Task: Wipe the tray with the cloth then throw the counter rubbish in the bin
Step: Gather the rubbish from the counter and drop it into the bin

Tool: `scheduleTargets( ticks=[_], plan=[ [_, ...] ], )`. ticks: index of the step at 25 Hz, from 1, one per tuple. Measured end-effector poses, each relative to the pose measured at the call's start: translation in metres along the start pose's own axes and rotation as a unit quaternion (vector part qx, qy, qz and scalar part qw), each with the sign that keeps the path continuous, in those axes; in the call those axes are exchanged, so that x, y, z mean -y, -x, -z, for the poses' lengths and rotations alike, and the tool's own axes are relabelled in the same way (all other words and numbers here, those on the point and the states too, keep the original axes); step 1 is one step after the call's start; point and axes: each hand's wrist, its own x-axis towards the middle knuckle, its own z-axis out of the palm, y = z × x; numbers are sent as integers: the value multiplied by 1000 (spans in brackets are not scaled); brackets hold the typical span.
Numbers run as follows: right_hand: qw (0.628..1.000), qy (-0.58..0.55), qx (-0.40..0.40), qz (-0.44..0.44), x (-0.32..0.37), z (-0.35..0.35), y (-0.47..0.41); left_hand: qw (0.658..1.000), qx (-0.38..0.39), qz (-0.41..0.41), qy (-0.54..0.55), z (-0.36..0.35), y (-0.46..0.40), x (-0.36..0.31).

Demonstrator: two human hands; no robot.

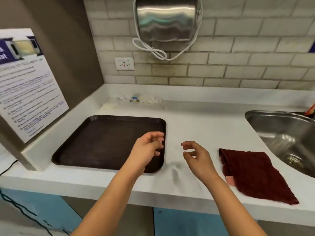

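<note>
Head view: both your forearms reach fwd over the counter edge, hands raised above the surface, nothing in either. Your left hand (148,145) hangs over the right-front corner of the tray (102,143), fingers loosely curled, thumb apart from them, grip relaxed & empty. Your right hand (196,155) is above bare counter between tray and cloth, fingers half-curled w/ a narrow gap to the thumb, also empty. Hands are near each other, not touching.

Tray is dark brown, flat on the white counter (196,120), left of centre. Cloth (255,174) is dark red, folded, lying flat on the counter right of your right hand, near the front edge & just beside the sink (281,132). Rubbish (136,99), a scatter of pale paper scraps w/ a bit of blue, sits at the back of the counter behind the tray, against the low upstand.

Room: pale brick-pattern tile wall, steel hand dryer (166,19) mounted up top w/ a white cable looped below it, socket (124,63) under it to the left. Printed notice (29,86) on the side panel at left; text too blurred to read.
</note>
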Motion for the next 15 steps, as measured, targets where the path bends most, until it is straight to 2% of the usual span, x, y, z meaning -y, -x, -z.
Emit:
scheduleTargets(
  ticks=[11,15],
  plan=[
    [998,41,-13,-36,18,-92,-159,993,-91,47,-52,142,-171,0],
    [995,65,-30,-64,9,-107,-207,979,-127,56,-151,190,-248,10]
  ],
)
